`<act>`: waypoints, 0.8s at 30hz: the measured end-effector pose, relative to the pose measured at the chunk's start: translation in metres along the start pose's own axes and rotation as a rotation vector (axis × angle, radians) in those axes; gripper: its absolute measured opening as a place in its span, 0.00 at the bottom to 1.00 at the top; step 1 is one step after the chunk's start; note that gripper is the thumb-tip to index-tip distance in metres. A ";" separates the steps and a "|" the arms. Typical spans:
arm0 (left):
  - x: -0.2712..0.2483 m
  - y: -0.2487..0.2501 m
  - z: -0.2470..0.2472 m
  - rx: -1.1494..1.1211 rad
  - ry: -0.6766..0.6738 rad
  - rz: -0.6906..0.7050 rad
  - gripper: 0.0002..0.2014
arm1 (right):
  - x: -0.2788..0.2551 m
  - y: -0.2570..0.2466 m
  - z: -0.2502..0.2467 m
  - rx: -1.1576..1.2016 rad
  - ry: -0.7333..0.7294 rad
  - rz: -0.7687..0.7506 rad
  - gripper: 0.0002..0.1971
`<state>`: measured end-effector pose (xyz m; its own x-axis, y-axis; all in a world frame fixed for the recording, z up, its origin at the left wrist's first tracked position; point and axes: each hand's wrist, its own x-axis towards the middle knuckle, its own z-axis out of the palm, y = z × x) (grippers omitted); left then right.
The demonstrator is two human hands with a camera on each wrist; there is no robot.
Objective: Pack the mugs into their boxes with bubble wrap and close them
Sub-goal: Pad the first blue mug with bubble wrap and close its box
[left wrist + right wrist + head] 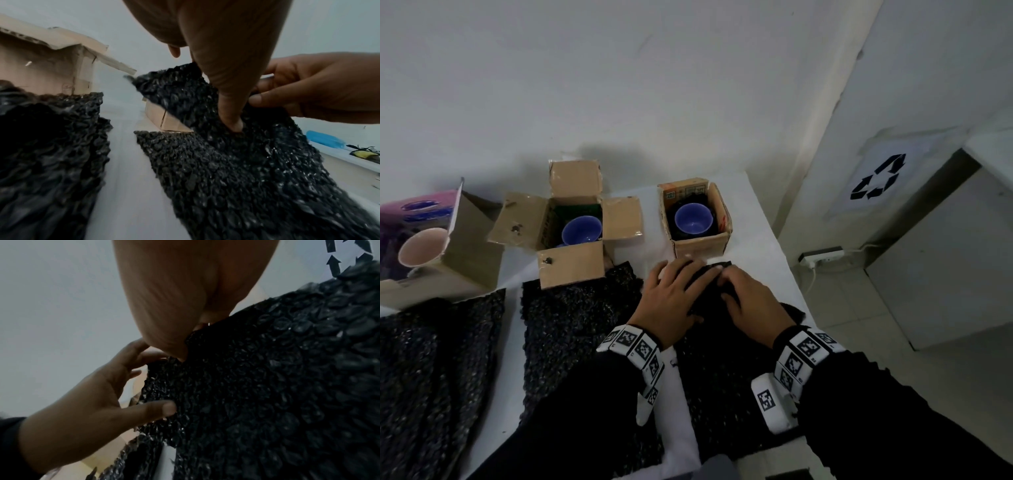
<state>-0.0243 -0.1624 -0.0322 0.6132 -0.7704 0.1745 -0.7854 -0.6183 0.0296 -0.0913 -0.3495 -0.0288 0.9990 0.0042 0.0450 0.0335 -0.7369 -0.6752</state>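
Hands (671, 298) grip bubble wrap (722, 370), hiding its fold.

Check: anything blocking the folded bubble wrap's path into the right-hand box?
Nothing visible. Both hands, left hand and right hand, grip the bubble wrap just in front of the right-hand box, whose top is open with the blue mug inside.

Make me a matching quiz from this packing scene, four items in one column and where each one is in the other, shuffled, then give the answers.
Column one:
1. pink mug
2. right box
3. middle box
4. left hand

Column two:
A. flaps spread open, blue mug inside
B. in the leftmost box, mouth tipped toward the camera
C. on the folded black bubble wrap
D. nearest the table's right edge, blue mug inside

Pairs: 1-B, 2-D, 3-A, 4-C
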 end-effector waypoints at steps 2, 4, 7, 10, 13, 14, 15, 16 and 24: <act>0.005 -0.004 0.001 0.053 0.113 0.024 0.27 | -0.002 -0.004 -0.003 0.044 0.046 0.003 0.11; 0.009 -0.010 0.001 0.060 0.166 0.025 0.12 | -0.002 -0.007 -0.007 0.084 0.081 0.046 0.12; 0.012 -0.016 -0.005 -0.042 0.064 0.017 0.08 | -0.001 -0.003 -0.017 0.074 -0.078 0.130 0.29; 0.016 -0.017 -0.020 -0.153 -0.037 -0.028 0.12 | 0.002 0.005 -0.023 -0.078 -0.272 0.153 0.18; 0.016 -0.019 -0.037 -0.209 -0.057 -0.092 0.14 | 0.008 0.003 -0.032 0.080 -0.265 0.165 0.08; 0.016 -0.020 -0.043 -0.215 -0.031 -0.092 0.15 | 0.011 0.000 -0.036 0.169 -0.248 0.176 0.07; 0.015 -0.021 -0.048 -0.215 0.002 -0.081 0.15 | 0.016 -0.004 -0.041 0.259 -0.240 0.200 0.10; 0.016 -0.024 -0.052 -0.210 0.033 -0.071 0.14 | 0.021 -0.009 -0.045 0.339 -0.237 0.221 0.15; 0.046 -0.052 -0.064 -0.291 0.141 -0.105 0.24 | 0.078 -0.010 -0.076 0.431 -0.268 0.212 0.16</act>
<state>0.0389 -0.1560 0.0371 0.6898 -0.6635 0.2898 -0.7227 -0.6070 0.3304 -0.0159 -0.3931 0.0372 0.9560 0.0994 -0.2759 -0.2162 -0.3970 -0.8920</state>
